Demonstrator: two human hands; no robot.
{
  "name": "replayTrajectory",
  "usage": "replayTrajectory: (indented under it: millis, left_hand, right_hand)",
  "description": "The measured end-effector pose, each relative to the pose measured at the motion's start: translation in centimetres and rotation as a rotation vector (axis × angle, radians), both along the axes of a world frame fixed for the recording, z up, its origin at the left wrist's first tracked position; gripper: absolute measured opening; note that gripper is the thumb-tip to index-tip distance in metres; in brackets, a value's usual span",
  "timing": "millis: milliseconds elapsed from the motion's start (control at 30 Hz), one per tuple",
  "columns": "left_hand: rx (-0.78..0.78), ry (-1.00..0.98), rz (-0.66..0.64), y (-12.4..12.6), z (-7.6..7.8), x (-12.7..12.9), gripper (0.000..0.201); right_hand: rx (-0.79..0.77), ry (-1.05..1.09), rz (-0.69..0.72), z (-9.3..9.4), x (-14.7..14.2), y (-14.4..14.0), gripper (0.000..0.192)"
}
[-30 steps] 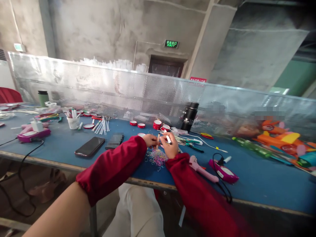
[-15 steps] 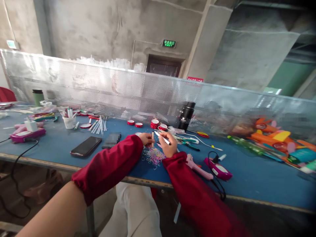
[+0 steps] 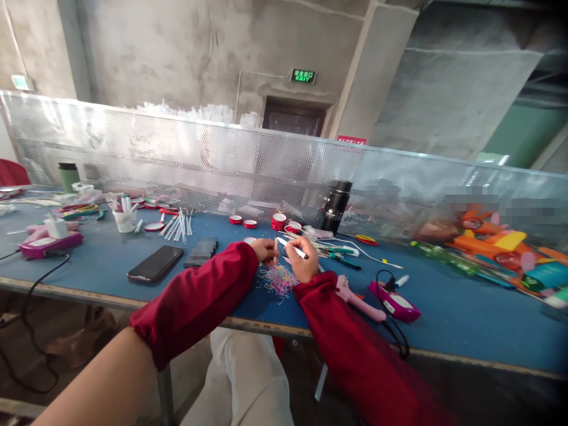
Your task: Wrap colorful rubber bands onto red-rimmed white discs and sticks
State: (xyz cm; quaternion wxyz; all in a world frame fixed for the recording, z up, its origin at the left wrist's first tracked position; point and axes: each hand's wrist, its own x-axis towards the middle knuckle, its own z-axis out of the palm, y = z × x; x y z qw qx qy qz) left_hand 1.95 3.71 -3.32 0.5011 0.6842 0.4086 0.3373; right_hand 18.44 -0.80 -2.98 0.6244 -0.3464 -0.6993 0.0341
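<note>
Both my arms wear dark red sleeves and reach over a blue table (image 3: 461, 319). My left hand (image 3: 265, 249) pinches a short pale stick (image 3: 275, 251), held upright. My right hand (image 3: 304, 258) grips a thin white pen-like stick with a dark tip (image 3: 290, 248), its end close to the pale stick. Just below both hands lies a loose pile of small pastel rubber bands (image 3: 278, 280).
A black phone (image 3: 155, 263) lies left of my arm. A pink glue gun (image 3: 357, 299) and a magenta base with a black cord (image 3: 393, 300) sit to the right. Red tape rolls (image 3: 279, 222), a black flask (image 3: 335, 207), scissors and white sticks line the perforated metal divider (image 3: 222, 165).
Both hands stay together over the rubber bands. The white stick in my right hand has tilted from upright to pointing left toward the pale stick.
</note>
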Motion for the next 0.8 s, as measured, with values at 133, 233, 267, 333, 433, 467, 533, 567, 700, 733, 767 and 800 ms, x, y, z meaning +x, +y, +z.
replayTrajectory:
  millis: [133,233,267,333,433,467,533,567,700,733,767,800]
  left_hand:
    - [0.003,0.013,-0.005,-0.16,0.06,0.05,0.023]
    - [0.011,0.022,0.001,-0.31,0.12,0.07,0.024]
    - [0.013,0.024,0.004,-0.36,0.13,0.08,0.023]
    - [0.013,0.028,0.01,-0.44,0.16,0.08,0.022]
    - [0.007,0.031,0.017,-0.5,0.21,0.08,0.018]
    - [0.005,0.031,0.017,-0.51,0.23,0.07,0.018]
    - [-0.002,0.033,0.01,-0.51,0.27,0.06,0.02]
    - [-0.003,0.032,0.005,-0.51,0.28,0.05,0.022]
    - [0.008,0.024,-0.001,-0.49,0.27,0.06,0.029]
    - [0.01,0.026,0.002,-0.49,0.26,0.08,0.029]
    - [0.009,0.032,0.007,-0.49,0.26,0.09,0.029]
    - [0.007,0.038,0.01,-0.5,0.27,0.1,0.028]
  right_hand:
    - [-0.01,-0.006,-0.005,-0.2,0.08,0.2,0.015]
    - [-0.027,-0.001,-0.011,-0.42,0.13,0.49,0.015]
    - [-0.031,0.001,-0.011,-0.46,0.15,0.57,0.015]
    - [-0.032,0.007,-0.015,-0.49,0.17,0.68,0.015]
    - [-0.021,0.04,-0.02,-0.37,0.19,0.63,0.015]
    - [-0.018,0.048,-0.019,-0.32,0.18,0.57,0.016]
    - [-0.015,0.044,-0.009,-0.24,0.15,0.42,0.015]
    - [-0.014,0.033,-0.001,-0.21,0.13,0.36,0.014]
    - [-0.029,-0.001,0.002,-0.22,0.08,0.32,0.012]
    - [-0.031,-0.002,-0.004,-0.23,0.09,0.35,0.013]
    - [-0.03,0.002,-0.01,-0.25,0.1,0.38,0.013]
    - [-0.027,0.007,-0.013,-0.26,0.11,0.41,0.013]
